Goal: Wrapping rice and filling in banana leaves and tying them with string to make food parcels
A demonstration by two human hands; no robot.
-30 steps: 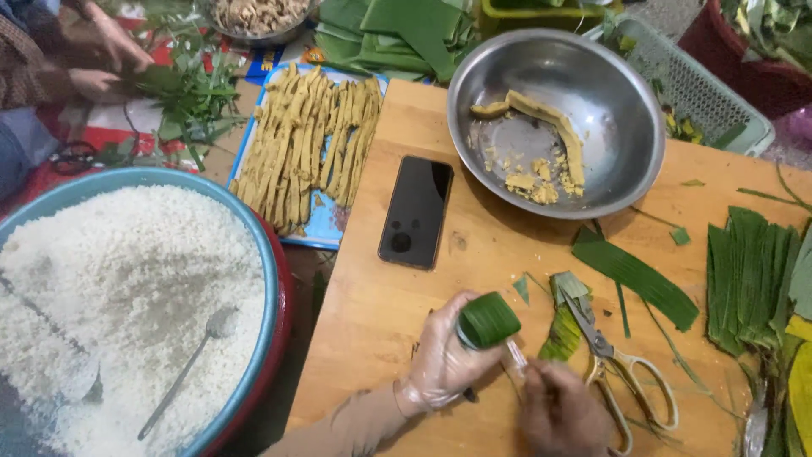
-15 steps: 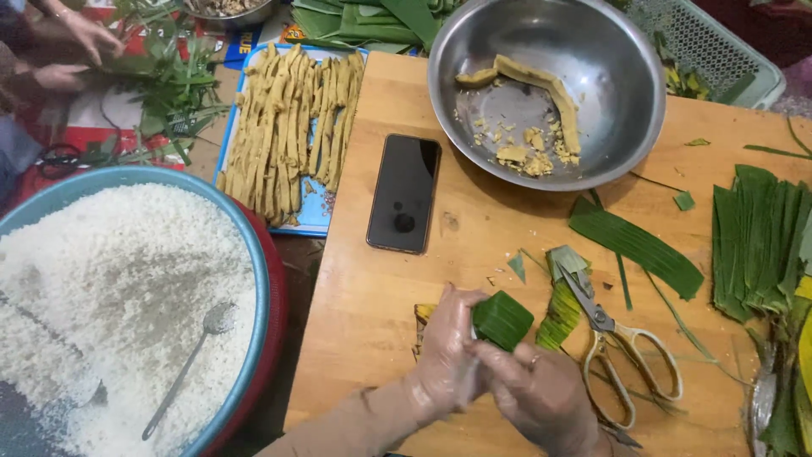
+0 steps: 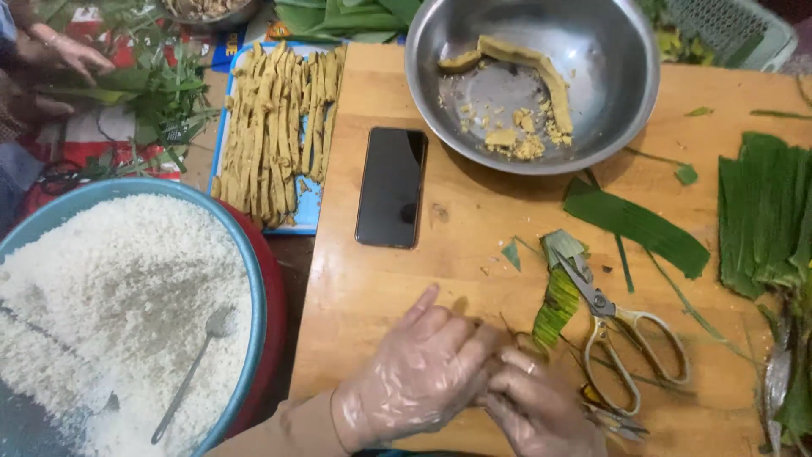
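Both my hands wear thin clear gloves and are pressed together at the front edge of the wooden table (image 3: 381, 288). My left hand (image 3: 423, 368) lies cupped, fingers pointing right, over a small green leaf roll that is now hidden. My right hand (image 3: 533, 406) closes against it from the right. A short striped leaf piece (image 3: 556, 309) lies just beyond my fingertips. Scissors (image 3: 622, 338) rest shut to the right of it.
A black phone (image 3: 391, 186) lies mid-table before a steel bowl (image 3: 626, 93) with yellow crumbs. A long leaf strip (image 3: 643, 224) and stacked leaves (image 3: 761, 211) lie to the right. At left are a rice basin (image 3: 245, 254) with spoon (image 3: 199, 364), a tray of yellow strips (image 3: 275, 127), and another person's hand (image 3: 68, 51).
The green leaf roll, upright in my left hand a second ago, was lowered to the table and is now covered by both hands. The view has shifted closer.
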